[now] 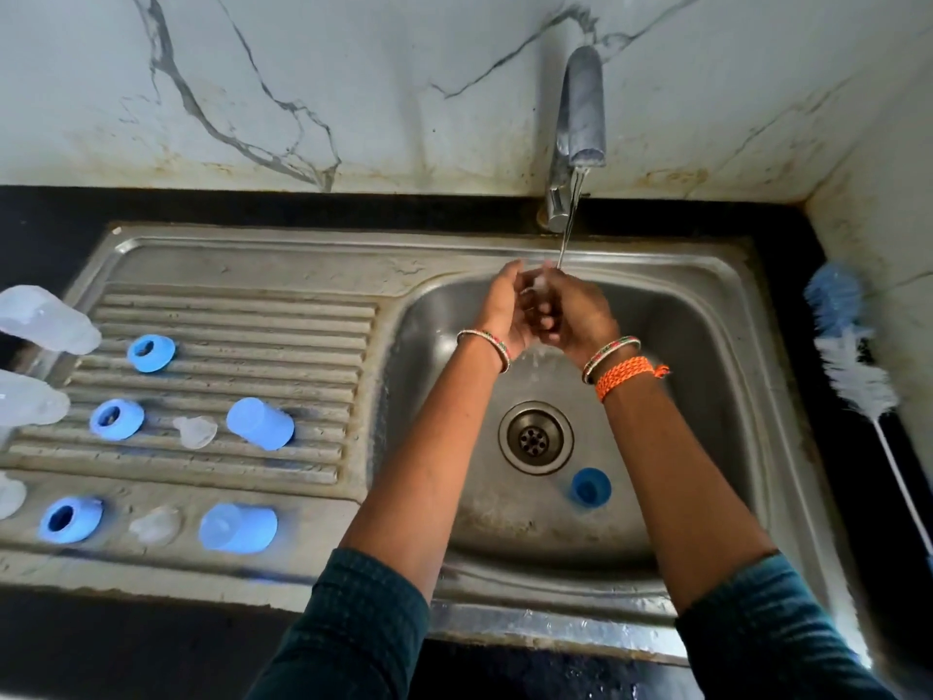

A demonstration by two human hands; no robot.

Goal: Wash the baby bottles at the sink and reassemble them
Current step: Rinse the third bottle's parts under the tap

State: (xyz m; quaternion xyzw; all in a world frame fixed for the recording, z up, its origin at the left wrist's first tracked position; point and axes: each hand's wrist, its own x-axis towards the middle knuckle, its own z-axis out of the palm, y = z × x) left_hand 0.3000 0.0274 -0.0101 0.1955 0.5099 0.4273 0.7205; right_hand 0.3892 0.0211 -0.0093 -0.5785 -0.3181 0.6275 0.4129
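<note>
My left hand (505, 308) and my right hand (578, 315) meet over the sink basin (707, 346) under a thin stream from the tap (580, 113). Both hold a small clear piece (539, 285) that looks like a teat, with fingers curled round it; most of it is hidden. A blue cap (589, 487) lies in the basin near the drain (535, 437). On the draining board lie three blue rings (151, 353), (116, 419), (69, 519), two pale blue caps (260, 423), (237, 527) and two clear teats (195, 430), (154, 525). Clear bottles (45, 318), (30, 396) sit at the left edge.
A blue and white bottle brush (848, 356) lies on the black counter to the right of the sink, against the wall. Marble wall tiles rise close behind the tap. The draining board's ribs (227, 315) run left of the basin.
</note>
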